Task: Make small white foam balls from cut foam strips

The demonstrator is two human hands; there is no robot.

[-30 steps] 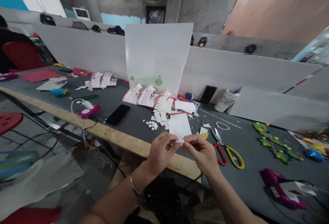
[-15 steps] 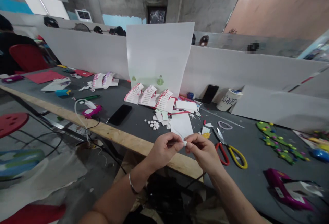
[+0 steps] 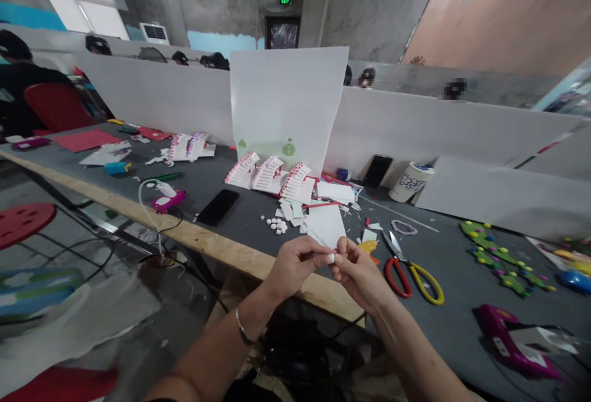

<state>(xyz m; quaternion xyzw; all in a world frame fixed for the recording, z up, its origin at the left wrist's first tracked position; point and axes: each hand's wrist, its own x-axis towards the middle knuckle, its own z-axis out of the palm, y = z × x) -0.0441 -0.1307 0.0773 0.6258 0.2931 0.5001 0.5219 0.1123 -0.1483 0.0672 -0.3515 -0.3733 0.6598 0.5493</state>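
Two hands, left (image 3: 295, 265) and right (image 3: 359, 268), were curled closed, fingertips pinching one small white piece (image 3: 331, 258) between them, above the wooden table edge (image 3: 221, 252) — one pair of scissors (image 3: 409, 274) lay near, right of them.

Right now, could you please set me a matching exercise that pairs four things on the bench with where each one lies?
1. Scissors
2. White balls
3. Black smartphone
4. Paper cup

A. By the white partition
B. Right of the right hand
C. Beside the wooden table edge
D. Heaped by paper scraps

Pairs: 1-B, 2-D, 3-C, 4-A
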